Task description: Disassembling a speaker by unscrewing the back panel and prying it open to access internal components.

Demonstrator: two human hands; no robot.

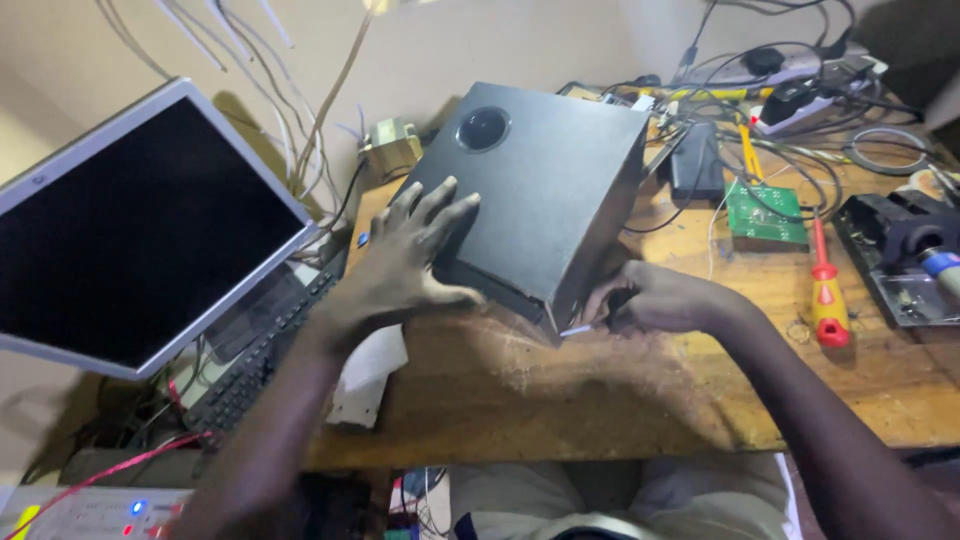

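A: hands?
B: left hand [415, 255] spread flat on black box [540, 190], mid worktop [620, 400]; right hand [660, 300] pinched on thin tool [578, 329] at box's near corner.
A: screwdriver [826, 295]?
B: right edge.

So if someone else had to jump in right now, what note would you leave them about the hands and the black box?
Left hand: flat on top of the black speaker box, steadying it, holding nothing.
Right hand: pinching a thin tool, its tip at the box's lower near corner.
The box sits tilted on the wooden table. A red and yellow screwdriver and a green circuit board lie to the right.
Done: box braced. Left: the box looks closed; work at that corner goes on.
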